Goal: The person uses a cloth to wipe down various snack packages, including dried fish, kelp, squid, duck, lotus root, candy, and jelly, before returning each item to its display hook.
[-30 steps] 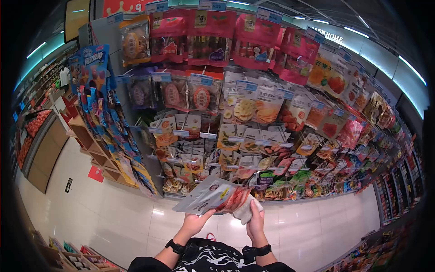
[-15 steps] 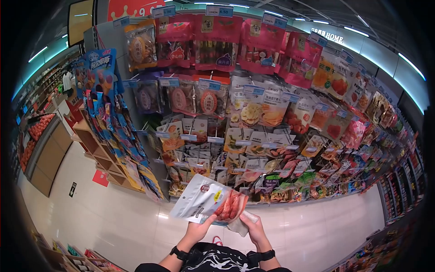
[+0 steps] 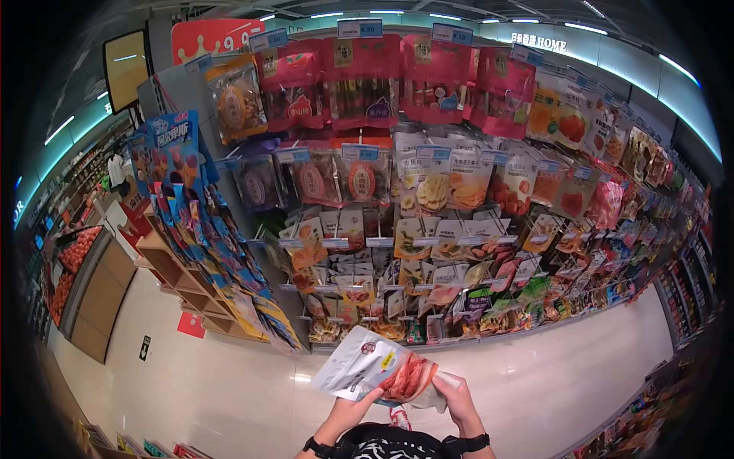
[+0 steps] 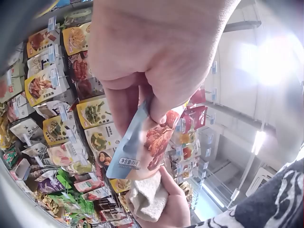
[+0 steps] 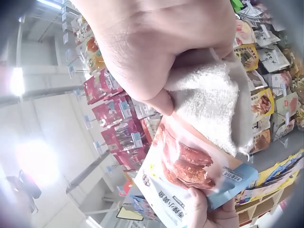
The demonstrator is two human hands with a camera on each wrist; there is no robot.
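A tall peg-hook display rack [image 3: 459, 191] carries hanging snack pouches in rows, each hook tipped with a blue-and-white price tag [image 3: 359, 28]. Red pouches [image 3: 359, 76] fill the top row; paler packs of dried fruit [image 3: 432, 183] hang in the middle, and small green and purple packets [image 3: 489, 302] sit lowest. At the rack's left end hang blue packs [image 3: 172, 153] above wooden cubby shelves [image 3: 183, 283]. The rack stands on a glossy pale tiled floor [image 3: 229, 382].
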